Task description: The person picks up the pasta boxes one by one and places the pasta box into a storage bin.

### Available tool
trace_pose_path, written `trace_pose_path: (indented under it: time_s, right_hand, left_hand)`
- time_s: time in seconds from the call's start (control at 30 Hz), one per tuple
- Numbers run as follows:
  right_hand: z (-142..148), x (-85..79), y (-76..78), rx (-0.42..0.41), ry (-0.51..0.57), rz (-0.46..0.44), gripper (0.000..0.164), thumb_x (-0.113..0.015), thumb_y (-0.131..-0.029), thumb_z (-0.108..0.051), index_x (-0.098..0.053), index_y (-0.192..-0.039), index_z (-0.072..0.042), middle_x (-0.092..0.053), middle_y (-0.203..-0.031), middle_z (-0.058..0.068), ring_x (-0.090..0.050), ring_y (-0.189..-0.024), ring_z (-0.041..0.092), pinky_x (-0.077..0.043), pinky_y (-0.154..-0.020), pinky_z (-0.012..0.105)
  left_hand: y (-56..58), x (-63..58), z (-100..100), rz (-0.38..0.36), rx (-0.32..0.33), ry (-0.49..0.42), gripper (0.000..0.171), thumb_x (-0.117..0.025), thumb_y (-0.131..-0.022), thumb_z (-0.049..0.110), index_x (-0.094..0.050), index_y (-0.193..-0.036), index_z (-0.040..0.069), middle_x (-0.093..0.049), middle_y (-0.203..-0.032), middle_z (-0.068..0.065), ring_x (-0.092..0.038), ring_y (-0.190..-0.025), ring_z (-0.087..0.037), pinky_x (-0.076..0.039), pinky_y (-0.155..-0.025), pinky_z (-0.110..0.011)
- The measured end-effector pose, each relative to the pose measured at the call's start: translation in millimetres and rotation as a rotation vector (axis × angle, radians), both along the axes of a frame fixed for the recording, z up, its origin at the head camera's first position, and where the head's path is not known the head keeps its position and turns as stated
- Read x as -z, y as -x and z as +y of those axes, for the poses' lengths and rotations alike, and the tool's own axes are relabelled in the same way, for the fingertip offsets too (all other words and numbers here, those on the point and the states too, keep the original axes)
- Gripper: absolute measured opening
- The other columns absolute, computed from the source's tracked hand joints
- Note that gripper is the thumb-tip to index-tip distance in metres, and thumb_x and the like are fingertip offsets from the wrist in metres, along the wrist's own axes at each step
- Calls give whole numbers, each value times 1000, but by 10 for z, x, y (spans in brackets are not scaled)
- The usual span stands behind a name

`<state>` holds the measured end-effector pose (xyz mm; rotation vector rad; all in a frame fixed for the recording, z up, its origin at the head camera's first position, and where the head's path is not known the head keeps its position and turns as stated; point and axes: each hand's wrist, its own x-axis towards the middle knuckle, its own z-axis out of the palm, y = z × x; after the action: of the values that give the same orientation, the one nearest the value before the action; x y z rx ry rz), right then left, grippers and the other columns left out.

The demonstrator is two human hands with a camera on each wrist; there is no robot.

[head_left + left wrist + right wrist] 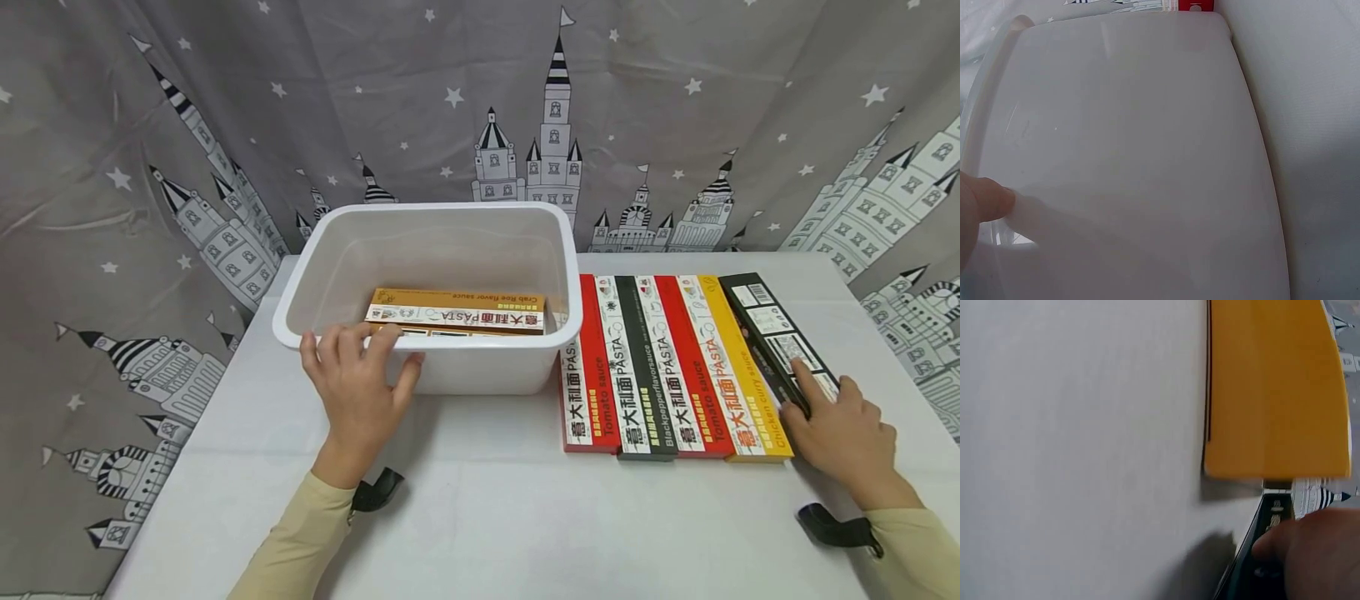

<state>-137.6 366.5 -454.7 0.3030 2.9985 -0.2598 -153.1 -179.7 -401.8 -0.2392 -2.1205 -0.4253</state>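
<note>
At the front rim of a white plastic bin (480, 367), my left hand (356, 392) grips the edge, fingers over the rim and thumb (997, 200) against the outer wall. Inside the bin lie orange pasta boxes (457, 300) labelled crab roe flavor sauce. My right hand (847, 437) holds the near end of a black pasta box (765, 321), thumb at its left side and index finger across its printed face. That box lies slanted beside a yellow pasta box (738, 367), also visible as an orange-yellow end (1279, 394) in the right wrist view.
Left of the yellow box, red (596, 367) and dark green (641, 367) pasta boxes lie side by side, against the bin's right side. Everything stands on a white-covered table (487, 517). Behind hangs a grey curtain (405, 83) printed with castles and stars.
</note>
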Motion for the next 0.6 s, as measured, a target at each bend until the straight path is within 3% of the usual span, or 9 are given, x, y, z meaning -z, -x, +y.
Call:
trace_pose_path:
  time_s: [0.17,0.33,0.47,0.6]
  right_hand:
    - [-55,-4,1,39,11,-37,74,-36,-102,-37,0,-162,-12,-14,-137,52,-35,-107,75,-35,-83,80]
    - [-56,26,1,36,-4,-23,81,-46,-100,-39,-1,-162,-12,-14,-137,52,-35,-106,75,-36,-83,80]
    - [-42,51,2,36,-27,-19,87,-52,-98,-41,-1,-162,-12,-16,-135,52,-37,-102,72,-38,-82,78]
    - [-48,56,1,33,-42,0,84,-49,-100,-43,-1,-162,-13,-22,-128,51,-39,-96,68,-39,-77,75]
  left_hand:
    - [-3,5,-3,-5,8,-3,29,-72,-83,24,-63,-106,9,-55,-98,-20,-45,-107,-42,-21,-107,-70]
    - [-3,11,1,-10,10,-6,29,-72,-84,25,-64,-106,9,-56,-99,-20,-45,-107,-42,-20,-108,-69]
    - [-4,4,2,-12,10,-5,29,-72,-84,25,-64,-107,9,-56,-99,-20,-45,-107,-42,-21,-108,-70]
    - [-7,-6,1,-8,9,-5,29,-72,-84,25,-64,-107,9,-56,-99,-19,-45,-107,-41,-21,-107,-70]
